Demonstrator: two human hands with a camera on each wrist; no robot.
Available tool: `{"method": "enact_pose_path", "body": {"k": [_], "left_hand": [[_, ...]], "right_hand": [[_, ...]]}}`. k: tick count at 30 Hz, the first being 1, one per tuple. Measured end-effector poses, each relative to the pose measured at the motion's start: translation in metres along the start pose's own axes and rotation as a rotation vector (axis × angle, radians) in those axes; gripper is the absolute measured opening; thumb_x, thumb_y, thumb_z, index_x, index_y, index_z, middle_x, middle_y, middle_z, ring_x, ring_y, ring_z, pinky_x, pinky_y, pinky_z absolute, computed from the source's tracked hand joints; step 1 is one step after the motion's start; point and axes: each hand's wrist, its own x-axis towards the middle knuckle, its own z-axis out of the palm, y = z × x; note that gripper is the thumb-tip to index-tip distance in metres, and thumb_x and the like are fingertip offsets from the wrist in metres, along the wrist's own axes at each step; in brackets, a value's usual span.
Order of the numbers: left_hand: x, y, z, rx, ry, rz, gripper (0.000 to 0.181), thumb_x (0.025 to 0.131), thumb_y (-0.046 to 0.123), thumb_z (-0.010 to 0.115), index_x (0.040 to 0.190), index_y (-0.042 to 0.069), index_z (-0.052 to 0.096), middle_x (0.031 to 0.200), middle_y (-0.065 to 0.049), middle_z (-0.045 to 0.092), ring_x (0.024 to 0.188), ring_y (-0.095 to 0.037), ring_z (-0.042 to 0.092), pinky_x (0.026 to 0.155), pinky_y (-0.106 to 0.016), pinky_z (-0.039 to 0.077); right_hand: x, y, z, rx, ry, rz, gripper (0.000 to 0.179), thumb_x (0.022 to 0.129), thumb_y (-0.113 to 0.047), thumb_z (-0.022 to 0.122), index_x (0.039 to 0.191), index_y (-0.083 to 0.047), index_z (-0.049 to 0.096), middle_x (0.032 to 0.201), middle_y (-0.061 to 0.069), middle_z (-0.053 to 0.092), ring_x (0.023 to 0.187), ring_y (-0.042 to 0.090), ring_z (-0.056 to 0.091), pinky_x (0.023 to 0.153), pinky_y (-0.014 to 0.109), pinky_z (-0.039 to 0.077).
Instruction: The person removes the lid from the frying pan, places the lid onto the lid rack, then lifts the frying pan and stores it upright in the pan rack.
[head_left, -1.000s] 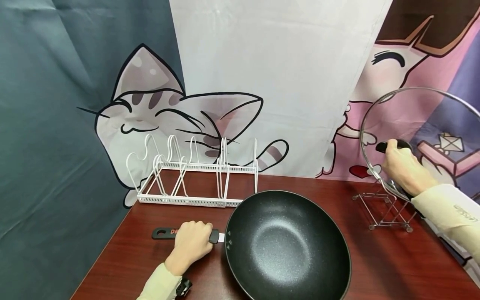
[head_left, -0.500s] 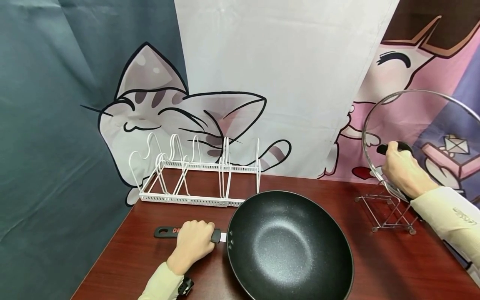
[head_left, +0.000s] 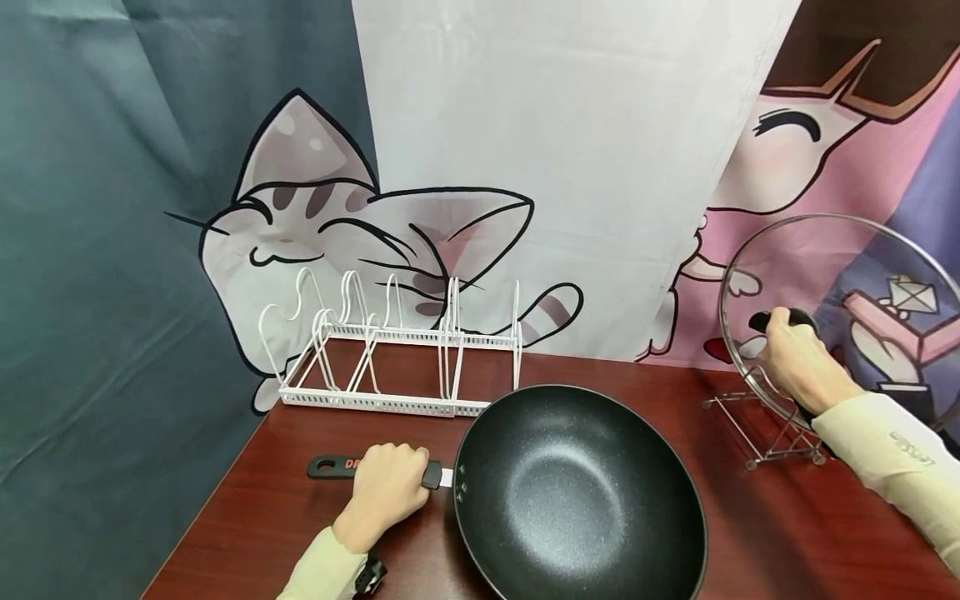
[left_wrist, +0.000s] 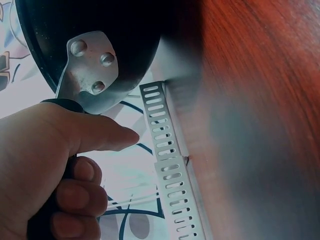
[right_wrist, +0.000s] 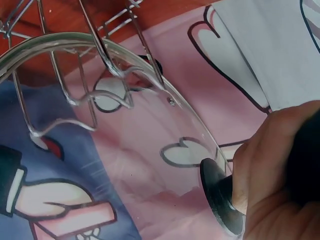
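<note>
A black wok (head_left: 570, 492) stands at the front middle of the table, and my left hand (head_left: 390, 487) grips its long black handle (head_left: 330, 467). In the left wrist view the fingers curl round that handle below a riveted metal bracket (left_wrist: 90, 65). Over at the right, my right hand (head_left: 802, 358) holds a glass lid (head_left: 862, 250) by its black knob (right_wrist: 220, 197). The lid is tilted up nearly on edge, its lower rim at a small wire rack (head_left: 772, 433). In the right wrist view, the rack's wire prongs (right_wrist: 112, 70) overlap the lid's rim; whether they touch is unclear.
A white metal rack with upright dividers (head_left: 397, 404) stands at the back left of the red-brown table (head_left: 247, 517), behind the wok's handle. Printed cloth (head_left: 570, 167) hangs along the table's back edge.
My right hand has lowered the lid toward the small wire rack, bringing its rim down. The left hand and wok keep their place, apart from a slight shift of the camera.
</note>
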Motion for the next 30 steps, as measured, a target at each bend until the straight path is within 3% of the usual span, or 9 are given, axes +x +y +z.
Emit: {"method": "enact_pose_path", "body": {"k": [6,15,30], "left_hand": [[0.000,0.002,0.000,-0.003,-0.008,0.002,0.009,0.058,0.013,0.060,0.057,0.013,0.051,0.046,0.000,0.044,0.040,-0.022,0.044,0.038,-0.035,0.031],[0.002,0.000,-0.001,0.006,0.017,0.012,0.011,0.058,0.010,0.059,0.056,0.013,0.048,0.046,-0.001,0.044,0.040,-0.023,0.045,0.038,-0.036,0.032],[0.000,0.001,-0.002,0.002,0.005,0.009,0.011,0.058,0.010,0.059,0.056,0.014,0.049,0.045,0.001,0.044,0.039,-0.021,0.043,0.038,-0.035,0.031]], "right_hand": [[-0.002,0.005,0.007,0.012,-0.011,-0.008,0.025,0.077,0.001,0.040,0.094,0.013,0.027,0.072,0.045,0.044,0.058,0.057,0.050,0.044,0.054,0.037],[0.000,0.008,0.014,0.019,-0.007,0.000,0.028,0.076,0.001,0.042,0.094,0.014,0.026,0.072,0.045,0.043,0.058,0.059,0.048,0.045,0.056,0.037],[-0.002,0.014,0.024,0.009,-0.030,0.025,0.032,0.075,-0.001,0.045,0.095,0.016,0.026,0.072,0.047,0.041,0.063,0.063,0.047,0.050,0.061,0.038]]}}
